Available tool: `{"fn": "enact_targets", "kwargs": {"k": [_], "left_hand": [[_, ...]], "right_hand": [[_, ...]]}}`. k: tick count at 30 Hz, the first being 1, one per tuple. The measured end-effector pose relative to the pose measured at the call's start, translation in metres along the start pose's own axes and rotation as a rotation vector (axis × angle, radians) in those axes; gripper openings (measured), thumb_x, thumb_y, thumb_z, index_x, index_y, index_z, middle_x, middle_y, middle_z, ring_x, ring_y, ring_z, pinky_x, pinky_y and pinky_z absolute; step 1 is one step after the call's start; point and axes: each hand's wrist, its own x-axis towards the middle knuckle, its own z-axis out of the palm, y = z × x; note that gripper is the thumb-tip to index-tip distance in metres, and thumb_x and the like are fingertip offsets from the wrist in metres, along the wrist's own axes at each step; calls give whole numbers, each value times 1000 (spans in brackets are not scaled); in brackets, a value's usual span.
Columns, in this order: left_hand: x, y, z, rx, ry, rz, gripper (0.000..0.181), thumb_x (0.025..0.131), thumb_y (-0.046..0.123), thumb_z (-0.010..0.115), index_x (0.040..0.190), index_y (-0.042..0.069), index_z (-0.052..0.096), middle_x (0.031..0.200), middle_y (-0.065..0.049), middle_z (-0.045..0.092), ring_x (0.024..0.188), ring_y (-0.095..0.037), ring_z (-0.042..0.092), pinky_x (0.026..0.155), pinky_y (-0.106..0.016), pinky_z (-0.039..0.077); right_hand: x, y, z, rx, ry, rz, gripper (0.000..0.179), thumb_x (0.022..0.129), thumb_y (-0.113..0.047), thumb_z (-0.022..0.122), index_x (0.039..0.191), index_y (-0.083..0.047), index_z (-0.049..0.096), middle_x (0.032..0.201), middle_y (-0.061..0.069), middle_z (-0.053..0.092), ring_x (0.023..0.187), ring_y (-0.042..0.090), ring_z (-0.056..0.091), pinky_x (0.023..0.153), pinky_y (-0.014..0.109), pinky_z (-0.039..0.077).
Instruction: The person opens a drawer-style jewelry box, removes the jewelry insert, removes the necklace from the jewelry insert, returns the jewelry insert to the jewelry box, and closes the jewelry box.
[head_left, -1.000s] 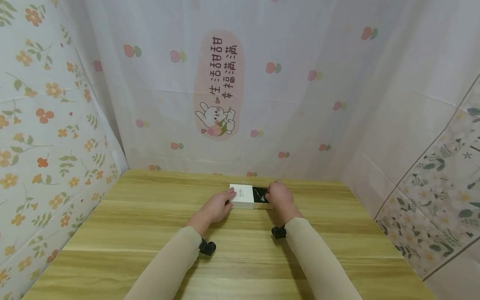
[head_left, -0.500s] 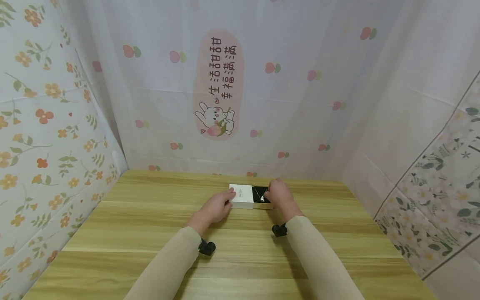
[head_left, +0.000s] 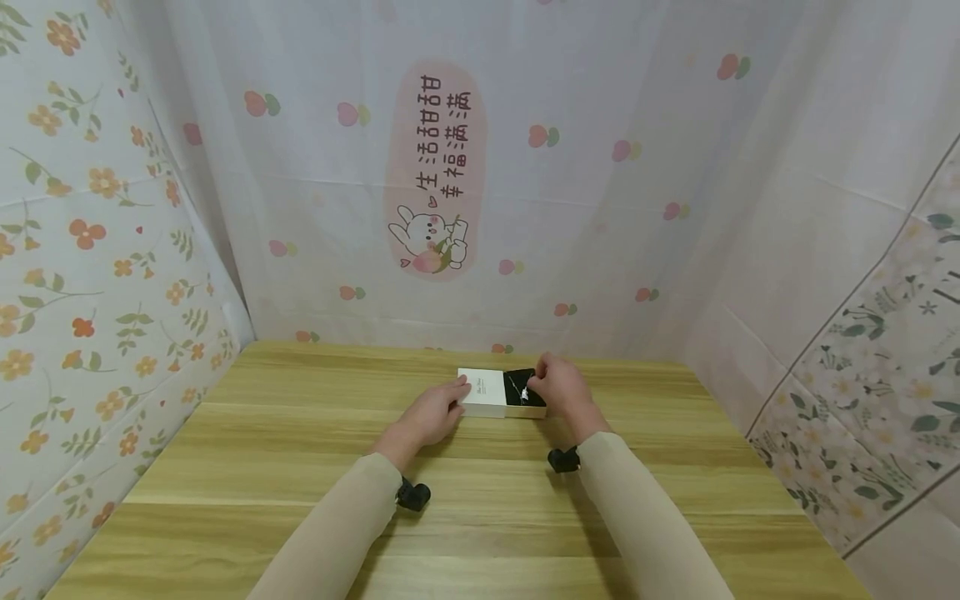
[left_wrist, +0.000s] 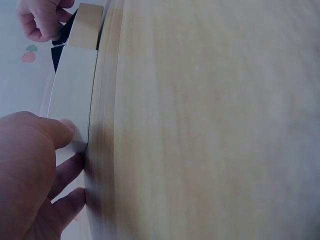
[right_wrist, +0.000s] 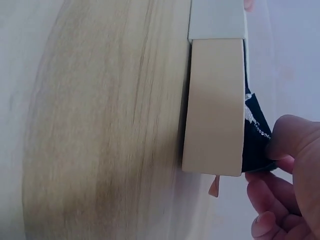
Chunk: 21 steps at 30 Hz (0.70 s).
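A white jewelry box sleeve point(head_left: 483, 386) with small printed lettering lies near the table's far edge. Its beige drawer point(right_wrist: 215, 107) sticks out to the right, a small ribbon tab point(right_wrist: 214, 187) hanging from the end. My left hand point(head_left: 431, 414) holds the sleeve's left end, thumb against the near side. A black pad point(right_wrist: 255, 145) tilts up out of the drawer at its right end. My right hand point(head_left: 564, 390) pinches that raised edge, thumb above and fingers beneath. On the pad lies a silver chain with a sparkling pendant point(head_left: 524, 394); part of it is hidden by the fingers.
The wood-grain table point(head_left: 480, 517) stretches in front of the box. Right behind its far edge hangs a printed curtain point(head_left: 585, 250), with floral cloths at both sides. A small black camera sits on each wrist.
My right hand has shifted slightly up, uncovering more of the black pad and chain. The pad's right edge has risen. My left hand and the sleeve stay in place.
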Motion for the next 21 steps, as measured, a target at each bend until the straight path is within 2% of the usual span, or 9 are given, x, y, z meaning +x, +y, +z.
{"fn": "enact_targets", "kwargs": {"k": [2, 5, 8, 11, 17, 21], "left_hand": [[1, 0, 0, 8, -2, 2, 51, 114, 10, 58, 163, 1, 50, 175, -15, 42, 161, -35, 44, 129, -50, 41], [1, 0, 0, 9, 0, 9, 51, 113, 8, 59, 162, 0, 51, 174, -16, 43, 161, -37, 45, 128, -50, 42], [0, 0, 0, 7, 2, 9, 51, 113, 8, 59, 163, 0, 51, 174, -16, 43, 161, -37, 44, 129, -51, 42], [0, 0, -1, -2, 5, 3, 51, 113, 9, 59, 163, 1, 51, 175, -16, 43, 161, -36, 44, 129, -50, 41], [-2, 2, -1, 1, 7, -7, 51, 114, 9, 59, 163, 2, 51, 175, -15, 43, 161, -36, 44, 129, -50, 41], [-2, 3, -1, 3, 12, 5, 50, 113, 8, 59, 162, 0, 52, 174, -17, 44, 160, -37, 46, 128, -51, 42]], "right_hand": [[0, 2, 1, 45, 15, 14, 17, 105, -20, 70, 110, -6, 61, 100, 13, 67, 90, 29, 62, 82, 43, 53], [2, 7, 2, 179, 30, 44, 26, 106, -22, 68, 123, -3, 63, 116, 18, 72, 103, 33, 69, 91, 49, 59], [4, 12, 3, 339, 36, 70, 38, 108, -24, 68, 136, 2, 63, 133, 25, 71, 117, 39, 71, 102, 53, 60], [4, 17, 1, 442, 10, 85, 45, 108, -26, 69, 140, 5, 65, 139, 28, 68, 123, 42, 70, 104, 54, 59], [-1, 20, -5, 505, -81, 113, 46, 106, -26, 73, 139, 6, 70, 142, 27, 69, 121, 40, 72, 100, 52, 61], [-4, 21, -6, 518, -100, 137, 43, 106, -24, 72, 137, 6, 70, 140, 26, 70, 117, 37, 73, 98, 51, 61]]}}
